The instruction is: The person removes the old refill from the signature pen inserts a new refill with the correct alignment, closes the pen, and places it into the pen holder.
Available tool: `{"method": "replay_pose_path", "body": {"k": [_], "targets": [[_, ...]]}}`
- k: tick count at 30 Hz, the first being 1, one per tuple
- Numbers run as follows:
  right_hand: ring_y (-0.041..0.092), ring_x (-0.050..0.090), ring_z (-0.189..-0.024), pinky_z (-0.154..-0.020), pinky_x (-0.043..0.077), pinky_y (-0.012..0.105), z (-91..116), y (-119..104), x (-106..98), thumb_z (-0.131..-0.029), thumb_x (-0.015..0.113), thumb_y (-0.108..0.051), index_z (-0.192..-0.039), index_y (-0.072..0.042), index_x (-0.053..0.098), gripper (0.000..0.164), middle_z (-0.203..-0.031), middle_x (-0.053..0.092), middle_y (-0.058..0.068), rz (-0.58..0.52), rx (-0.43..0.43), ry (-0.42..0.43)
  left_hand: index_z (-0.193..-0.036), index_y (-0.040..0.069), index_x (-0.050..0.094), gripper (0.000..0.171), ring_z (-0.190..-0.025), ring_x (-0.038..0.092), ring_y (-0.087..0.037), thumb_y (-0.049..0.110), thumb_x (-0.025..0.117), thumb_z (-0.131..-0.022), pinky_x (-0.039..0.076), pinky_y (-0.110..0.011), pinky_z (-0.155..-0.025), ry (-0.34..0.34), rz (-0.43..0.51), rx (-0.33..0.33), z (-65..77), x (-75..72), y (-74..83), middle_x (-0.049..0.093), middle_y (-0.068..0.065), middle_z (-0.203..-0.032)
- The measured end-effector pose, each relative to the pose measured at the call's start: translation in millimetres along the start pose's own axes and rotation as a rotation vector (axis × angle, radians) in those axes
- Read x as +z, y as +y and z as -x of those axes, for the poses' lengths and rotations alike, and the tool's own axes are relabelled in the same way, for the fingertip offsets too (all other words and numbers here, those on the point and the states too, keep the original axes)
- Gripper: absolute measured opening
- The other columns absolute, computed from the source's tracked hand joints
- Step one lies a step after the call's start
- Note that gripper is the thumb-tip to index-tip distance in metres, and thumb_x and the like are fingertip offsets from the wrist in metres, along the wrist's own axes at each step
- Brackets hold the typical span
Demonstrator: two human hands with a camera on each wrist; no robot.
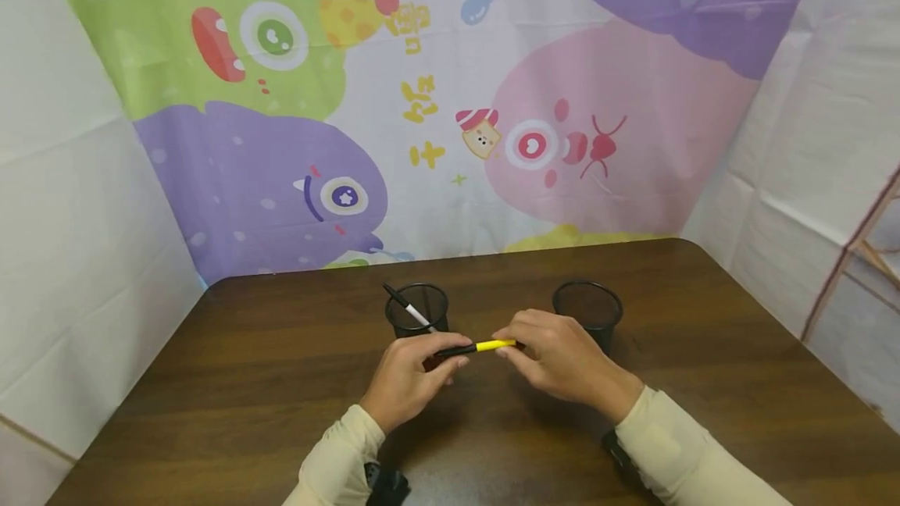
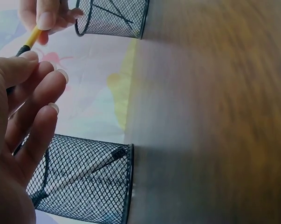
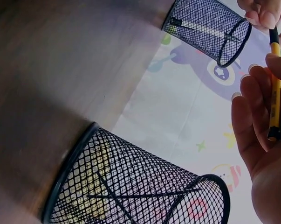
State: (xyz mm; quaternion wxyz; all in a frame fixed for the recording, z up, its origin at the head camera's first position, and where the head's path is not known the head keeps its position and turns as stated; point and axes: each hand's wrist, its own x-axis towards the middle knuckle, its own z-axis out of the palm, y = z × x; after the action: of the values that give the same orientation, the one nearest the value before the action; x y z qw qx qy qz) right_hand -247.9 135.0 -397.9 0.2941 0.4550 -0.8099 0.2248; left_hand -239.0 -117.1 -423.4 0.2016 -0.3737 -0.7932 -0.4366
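A slim yellow-and-black pen (image 1: 495, 345) is being held above the brown table (image 1: 281, 389), bridging the two hands, its black section pointing toward nine o'clock and its yellow barrel toward three in the head view. The right wrist view is showing small dark print on the barrel, a black clip running along its side and a black end lying over the palm. The left hand (image 1: 408, 381) is pinching the black section between thumb and forefinger, its other fingers curving loosely. The right hand (image 1: 562, 354) is pinching the yellow barrel, its remaining fingers bending partway. At ten o'clock from the pen, a black mesh cup (image 2: 103, 196) is standing, a white marker (image 1: 418, 315) with black ends leaning inside it toward between ten and eleven; a second mesh cup (image 3: 131, 177) is standing between two and three o'clock.
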Motion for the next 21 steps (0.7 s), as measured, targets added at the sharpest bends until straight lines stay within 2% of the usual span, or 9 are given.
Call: {"method": "replay_pose_path", "body": {"k": [4, 9, 17, 21], "targets": [[0.000, 0.048, -0.067, -0.056, 0.044, 0.018, 0.6, -0.4, -0.5, -0.088, 0.079, -0.015, -0.098, -0.013, 0.075, 0.010, -0.085, 0.063, -0.010, -0.009, 0.000, -0.007, -0.114, 0.017, 0.074, 0.026, -0.059, 0.062, 0.002, 0.009, 0.077, -0.089, 0.053, -0.016, -0.055, 0.007, -0.005, -0.007, -0.2, 0.8, -0.3, 0.074, 0.004, -0.096], [-0.001, 0.047, -0.067, -0.057, 0.044, 0.018, 0.8, -0.7, 0.9, -0.089, 0.078, -0.016, -0.099, -0.013, 0.075, 0.011, -0.085, 0.063, -0.010, -0.013, -0.003, -0.009, -0.112, 0.015, 0.074, 0.025, -0.059, 0.062, 0.001, 0.007, 0.077, -0.088, 0.053, -0.018, -0.054, 0.007, -0.006, -0.020, 0.8, -0.2, -0.3, 0.074, 0.003, -0.094], [0.000, 0.049, -0.069, -0.057, 0.044, 0.018, -0.7, -0.2, -0.1, -0.088, 0.078, -0.014, -0.100, -0.013, 0.076, 0.012, -0.086, 0.064, -0.010, -0.036, 0.000, -0.006, -0.110, 0.014, 0.075, 0.025, -0.058, 0.062, 0.000, 0.003, 0.077, -0.087, 0.055, -0.023, -0.053, 0.007, 0.045, -0.025, 0.8, 0.1, -3.1, 0.074, 0.000, -0.089], [0.001, 0.050, -0.069, -0.057, 0.044, 0.018, -1.5, 1.1, -1.5, -0.087, 0.079, -0.013, -0.101, -0.014, 0.076, 0.014, -0.087, 0.064, -0.010, -0.027, -0.017, -0.004, -0.110, 0.014, 0.075, 0.022, -0.057, 0.062, 0.000, 0.007, 0.077, -0.089, 0.054, -0.023, -0.053, 0.003, 0.042, -0.026, 0.4, -0.2, -3.2, 0.073, 0.003, -0.086]]}}
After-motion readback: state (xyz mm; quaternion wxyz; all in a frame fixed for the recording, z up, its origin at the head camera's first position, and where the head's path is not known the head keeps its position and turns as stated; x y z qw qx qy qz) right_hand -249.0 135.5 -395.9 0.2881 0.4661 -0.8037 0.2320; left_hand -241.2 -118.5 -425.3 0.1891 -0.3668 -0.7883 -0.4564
